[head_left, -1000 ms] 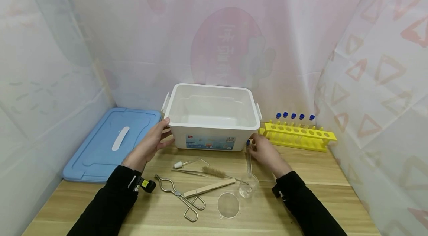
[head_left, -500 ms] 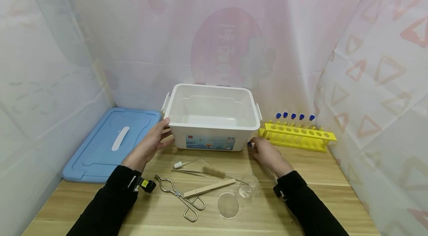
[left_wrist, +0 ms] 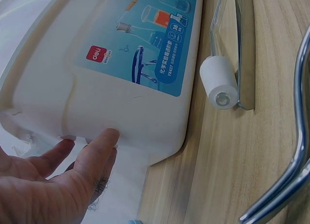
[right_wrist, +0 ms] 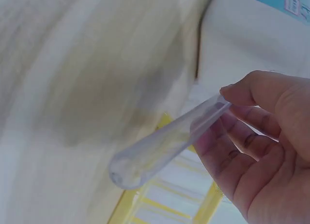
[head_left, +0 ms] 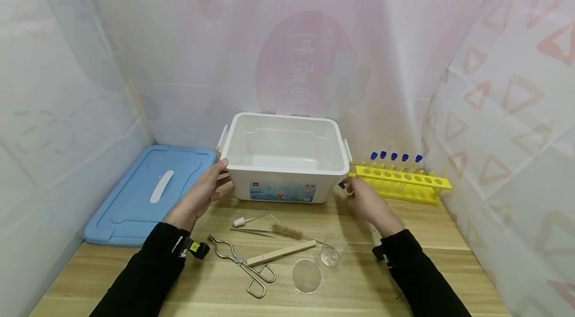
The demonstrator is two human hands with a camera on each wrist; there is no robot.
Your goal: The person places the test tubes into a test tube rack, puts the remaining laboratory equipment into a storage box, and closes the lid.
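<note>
My left hand (head_left: 199, 197) rests against the near left corner of a white plastic bin (head_left: 287, 182), its fingers touching the wall, as the left wrist view also shows. My right hand (head_left: 368, 204) pinches a clear test tube (right_wrist: 160, 151) between thumb and fingers. In the head view only the tube's blue cap (head_left: 341, 185) shows well, near the bin's right front corner. Beyond that hand stands a yellow test tube rack (head_left: 442, 183) with several blue-capped tubes (head_left: 394, 156) in it. In the right wrist view, the rack lies behind the tube's rounded end.
In front of the bin lie metal tongs (head_left: 238, 259), a wooden clamp (head_left: 283, 252), tweezers (head_left: 253, 231), a bristle brush (head_left: 287, 230), a white-stoppered glass tube (head_left: 239, 221), a small beaker (head_left: 334, 247) and a clear round disc (head_left: 307, 275). A blue lid (head_left: 130, 197) lies left.
My right hand has shifted right and slightly away, towards the rack, with the test tube. The tube, earlier seen along its length, has swung under the hand. My left hand stays put.
</note>
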